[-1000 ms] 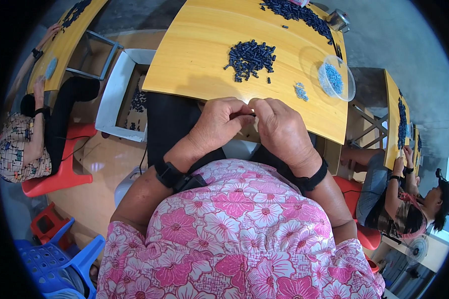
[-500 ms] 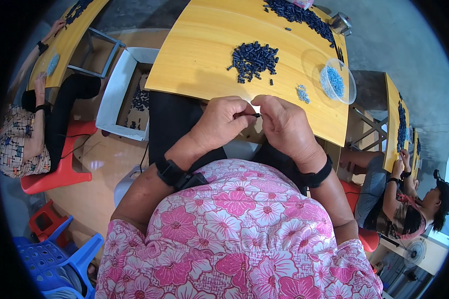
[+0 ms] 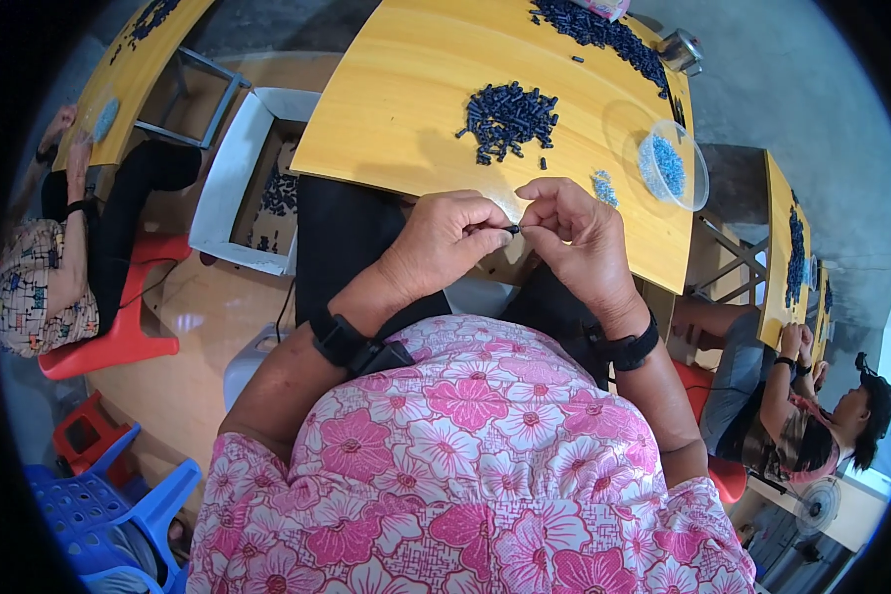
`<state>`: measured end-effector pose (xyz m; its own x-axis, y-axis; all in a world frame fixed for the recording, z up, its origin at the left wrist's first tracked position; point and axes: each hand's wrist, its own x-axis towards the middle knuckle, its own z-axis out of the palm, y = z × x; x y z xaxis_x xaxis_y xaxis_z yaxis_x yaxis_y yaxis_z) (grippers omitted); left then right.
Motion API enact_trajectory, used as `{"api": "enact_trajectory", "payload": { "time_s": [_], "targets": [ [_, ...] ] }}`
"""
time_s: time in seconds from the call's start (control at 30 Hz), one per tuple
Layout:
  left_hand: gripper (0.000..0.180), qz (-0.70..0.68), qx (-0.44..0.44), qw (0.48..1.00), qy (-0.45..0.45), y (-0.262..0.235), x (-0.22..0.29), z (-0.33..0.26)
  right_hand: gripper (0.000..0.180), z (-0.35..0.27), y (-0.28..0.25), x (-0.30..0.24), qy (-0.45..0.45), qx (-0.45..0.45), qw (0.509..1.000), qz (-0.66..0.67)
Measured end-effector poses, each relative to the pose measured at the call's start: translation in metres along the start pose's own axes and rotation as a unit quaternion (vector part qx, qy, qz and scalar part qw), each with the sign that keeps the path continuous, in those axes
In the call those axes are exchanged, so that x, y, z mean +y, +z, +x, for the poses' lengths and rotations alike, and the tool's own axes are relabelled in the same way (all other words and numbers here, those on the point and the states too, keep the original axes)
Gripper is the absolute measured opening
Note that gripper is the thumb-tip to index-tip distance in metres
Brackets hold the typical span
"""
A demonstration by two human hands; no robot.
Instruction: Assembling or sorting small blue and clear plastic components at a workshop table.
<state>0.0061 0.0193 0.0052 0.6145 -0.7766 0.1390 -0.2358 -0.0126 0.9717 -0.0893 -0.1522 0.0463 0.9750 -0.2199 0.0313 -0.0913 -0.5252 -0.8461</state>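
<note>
My left hand (image 3: 447, 238) pinches a small black cylindrical piece (image 3: 512, 229) between thumb and fingertips, just off the table's near edge. My right hand (image 3: 576, 243) meets it from the other side, its thumb and a finger closed at the end of the piece; whatever tiny thing they grip is hidden. Beyond the hands, a pile of similar black pieces (image 3: 510, 121) lies on the yellow wooden table (image 3: 396, 89), with one stray piece (image 3: 543, 163) beside it. To the right lie a few small clear-blue bits (image 3: 605, 188) and a clear round tub (image 3: 701, 178) holding many more.
A larger heap of black pieces (image 3: 604, 35) and a metal cup (image 3: 680, 51) occupy the far right of the table. Left of my legs stands a white box (image 3: 230, 188) with black pieces inside. Co-workers sit at tables on both sides; red stools (image 3: 109, 346) and a blue chair (image 3: 158, 505) stand nearby.
My right hand has turned and its upper fingers have lifted, so its thumb shows at the black piece. My left hand keeps its pinch nearly in place. The left co-worker's hands have shifted.
</note>
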Motion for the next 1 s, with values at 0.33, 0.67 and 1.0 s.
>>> {"api": "enact_trajectory", "payload": {
  "time_s": [0.33,0.67,1.0],
  "targets": [
    [0.01,-0.077,-0.011,0.995,-0.064,-0.001,0.0,-0.001,0.029,-0.008,0.008,-0.006,-0.111,0.077,0.987,-0.085],
    [0.009,-0.001,0.018,1.0,0.021,-0.001,-0.001,0.001,0.027,-0.006,0.01,-0.004,0.099,0.06,0.968,0.22],
    [0.011,0.068,0.023,0.995,0.07,-0.001,-0.001,0.002,0.025,-0.006,0.009,-0.006,0.044,0.051,0.996,0.06]
  ]
}}
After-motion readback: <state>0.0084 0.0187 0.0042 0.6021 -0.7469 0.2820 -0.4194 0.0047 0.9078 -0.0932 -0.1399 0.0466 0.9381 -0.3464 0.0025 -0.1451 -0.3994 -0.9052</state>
